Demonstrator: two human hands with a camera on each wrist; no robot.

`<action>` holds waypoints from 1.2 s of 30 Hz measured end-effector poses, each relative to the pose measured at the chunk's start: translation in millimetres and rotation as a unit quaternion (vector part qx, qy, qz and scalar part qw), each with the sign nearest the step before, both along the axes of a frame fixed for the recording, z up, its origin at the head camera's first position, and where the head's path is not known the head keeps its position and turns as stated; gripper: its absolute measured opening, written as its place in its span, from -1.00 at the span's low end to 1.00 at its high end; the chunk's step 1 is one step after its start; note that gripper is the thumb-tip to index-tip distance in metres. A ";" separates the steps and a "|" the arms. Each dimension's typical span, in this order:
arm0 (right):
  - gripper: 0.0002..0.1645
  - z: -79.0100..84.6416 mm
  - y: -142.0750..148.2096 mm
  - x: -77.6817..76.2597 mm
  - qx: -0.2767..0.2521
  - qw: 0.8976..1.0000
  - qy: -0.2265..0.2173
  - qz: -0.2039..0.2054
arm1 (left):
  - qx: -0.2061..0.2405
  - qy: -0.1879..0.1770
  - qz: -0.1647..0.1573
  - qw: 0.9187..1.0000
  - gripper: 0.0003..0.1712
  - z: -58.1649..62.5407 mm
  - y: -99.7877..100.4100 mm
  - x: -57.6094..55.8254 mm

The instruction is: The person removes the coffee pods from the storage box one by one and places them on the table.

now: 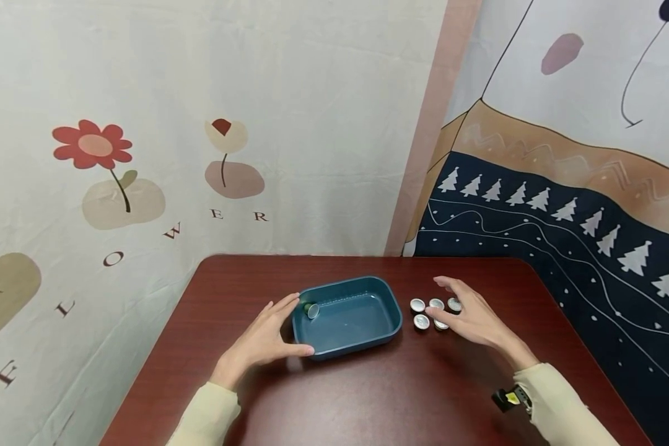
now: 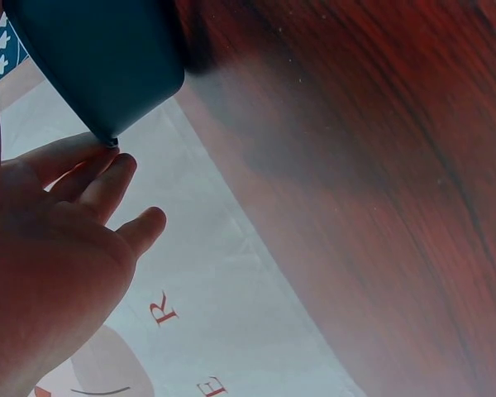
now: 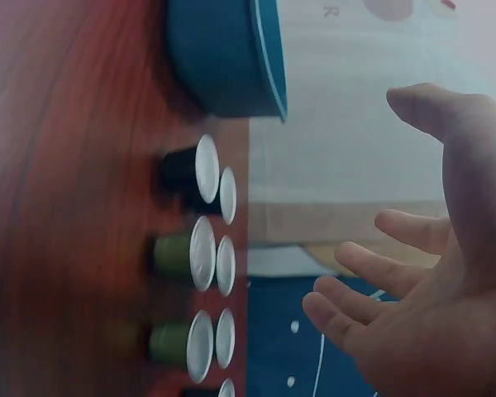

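My left hand (image 1: 266, 334) spans the left end of a dark teal plastic bin (image 1: 348, 347), thumb by the near corner and fingers by the far one. In the left wrist view, its fingertips (image 2: 107, 178) are right at the bin's rim. One coffee capsule (image 1: 311, 310) lies tipped over inside, near the bin's left wall. Over on the right, my right hand (image 1: 474, 316) hovers above a group of coffee capsules, holding nothing, its fingers spread. These stand lid up; a dark capsule (image 3: 186, 172) and a green capsule (image 3: 175, 255) show in the right wrist view.
The reddish-brown wooden table (image 1: 345, 402) reaches back to a printed cloth wall (image 1: 323, 124). A dark blue cloth with white trees (image 1: 535, 235) hangs on the right. On my right wrist sits a small black device (image 1: 510, 398).
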State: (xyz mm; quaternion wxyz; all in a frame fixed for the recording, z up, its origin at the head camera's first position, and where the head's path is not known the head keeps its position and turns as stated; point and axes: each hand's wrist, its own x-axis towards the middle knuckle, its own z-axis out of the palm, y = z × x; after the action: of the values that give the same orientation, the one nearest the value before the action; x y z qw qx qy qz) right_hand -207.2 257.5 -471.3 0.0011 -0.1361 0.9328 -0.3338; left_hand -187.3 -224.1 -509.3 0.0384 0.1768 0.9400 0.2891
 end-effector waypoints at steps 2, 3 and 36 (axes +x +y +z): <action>-0.02 2.0 -7.7 -2.9 -0.003 1.000 -0.002 0.007 | 0.002 -0.005 0.002 1.000 0.49 0.3 0.3 0.0; -0.03 3.0 -11.7 -4.6 -0.004 1.000 0.002 0.014 | 0.003 -0.007 0.003 1.000 0.49 0.2 0.6 -0.1; -0.23 6.3 -171.6 -56.1 0.037 0.959 -0.044 0.279 | 0.017 -0.029 0.011 0.999 0.43 4.6 3.7 1.8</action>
State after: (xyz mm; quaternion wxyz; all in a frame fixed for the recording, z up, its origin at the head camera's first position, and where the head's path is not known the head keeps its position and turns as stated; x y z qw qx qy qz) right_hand -263.3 85.9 -465.0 0.1398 -0.3756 0.8686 -0.2914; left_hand -185.4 -220.3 -504.6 0.0598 0.1581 0.9355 0.3104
